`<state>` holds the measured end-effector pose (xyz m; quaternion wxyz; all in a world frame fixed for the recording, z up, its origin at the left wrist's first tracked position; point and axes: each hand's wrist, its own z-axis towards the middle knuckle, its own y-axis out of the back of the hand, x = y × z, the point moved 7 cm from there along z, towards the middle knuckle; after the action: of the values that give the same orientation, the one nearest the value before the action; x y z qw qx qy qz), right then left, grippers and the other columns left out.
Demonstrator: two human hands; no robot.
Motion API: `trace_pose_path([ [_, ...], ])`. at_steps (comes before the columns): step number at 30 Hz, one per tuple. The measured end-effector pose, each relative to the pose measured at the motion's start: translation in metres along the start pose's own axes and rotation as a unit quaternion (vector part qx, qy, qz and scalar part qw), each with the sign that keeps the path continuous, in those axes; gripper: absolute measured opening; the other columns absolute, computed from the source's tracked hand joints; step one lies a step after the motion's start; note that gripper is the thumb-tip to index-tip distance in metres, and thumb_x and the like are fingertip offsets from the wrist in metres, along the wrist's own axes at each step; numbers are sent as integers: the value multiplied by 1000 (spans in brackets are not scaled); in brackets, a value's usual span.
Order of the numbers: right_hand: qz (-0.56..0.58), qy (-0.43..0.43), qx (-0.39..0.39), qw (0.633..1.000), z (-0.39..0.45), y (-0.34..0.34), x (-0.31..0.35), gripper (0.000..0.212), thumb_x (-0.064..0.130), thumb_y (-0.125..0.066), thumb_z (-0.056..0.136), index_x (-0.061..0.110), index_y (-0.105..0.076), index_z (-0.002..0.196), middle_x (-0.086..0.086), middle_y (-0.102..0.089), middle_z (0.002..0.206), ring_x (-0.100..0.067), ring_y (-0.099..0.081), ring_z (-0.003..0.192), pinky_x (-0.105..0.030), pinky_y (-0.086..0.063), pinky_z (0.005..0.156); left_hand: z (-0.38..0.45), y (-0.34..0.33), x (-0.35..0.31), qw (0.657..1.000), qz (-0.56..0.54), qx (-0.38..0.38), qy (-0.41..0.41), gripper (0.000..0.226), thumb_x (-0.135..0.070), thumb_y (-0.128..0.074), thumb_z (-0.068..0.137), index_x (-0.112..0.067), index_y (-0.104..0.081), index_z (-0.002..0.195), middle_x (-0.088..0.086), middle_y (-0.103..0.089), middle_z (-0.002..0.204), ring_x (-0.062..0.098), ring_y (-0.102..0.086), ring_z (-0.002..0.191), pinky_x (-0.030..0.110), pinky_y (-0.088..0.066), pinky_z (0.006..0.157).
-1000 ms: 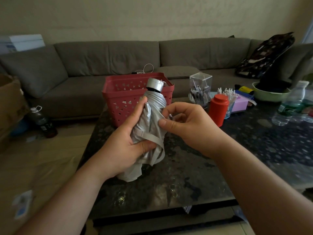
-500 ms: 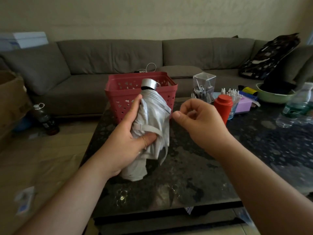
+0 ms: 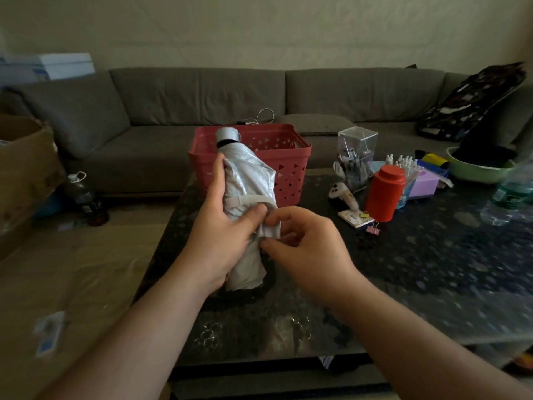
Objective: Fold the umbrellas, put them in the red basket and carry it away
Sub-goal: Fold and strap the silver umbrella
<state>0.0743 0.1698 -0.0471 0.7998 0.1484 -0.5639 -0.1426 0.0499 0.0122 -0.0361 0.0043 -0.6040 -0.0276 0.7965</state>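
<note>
A dark, speckled counter [image 3: 432,255] with a glossy top is seen before a grey sofa. A red basket [image 3: 291,166] with triangular holes is set at its far edge. To the right of the basket, a clear box of pens [image 3: 356,155], a white controller [image 3: 344,194], a red canister [image 3: 385,196], a small notepad [image 3: 355,217] and a pink binder clip [image 3: 373,228] are gathered near one another. Farther right, a lilac box [image 3: 424,184], a green bowl [image 3: 476,171] and a blurred plastic bottle [image 3: 510,197] are placed. On the floor [image 3: 72,269] to the left, a dark bottle [image 3: 86,197] is stood beside a cardboard box [image 3: 23,168].
</note>
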Motion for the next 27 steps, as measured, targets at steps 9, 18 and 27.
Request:
trace_pose_path([
  [9,96,-48,-35,994,-6,-6,-5,17,14,-79,92,30,-78,97,8,-77,81,-4,-72,68,-18,-57,63,3,8,7,998,-19,-27,45,90,-21,-71,99,-64,-16,157,-15,-40,164,10,-58,135,43,-59,103],
  [18,133,-68,-41,988,-14,-13,-13,17,14,-73,95,28,-72,85,-4,-71,83,-8,-64,64,-20,-51,58,1,8,13,996,-47,-25,74,85,-20,-70,100,-64,-23,155,-13,-52,156,14,-68,124,47,-62,96],
  [27,57,59,-46,996,6,18,19,23,30,-71,97,42,-72,117,11,-54,119,0,-58,100,-15,-52,80,-5,-2,3,996,71,53,9,106,-32,-86,87,-79,-13,146,-33,-45,152,-4,-56,132,34,-57,103],
])
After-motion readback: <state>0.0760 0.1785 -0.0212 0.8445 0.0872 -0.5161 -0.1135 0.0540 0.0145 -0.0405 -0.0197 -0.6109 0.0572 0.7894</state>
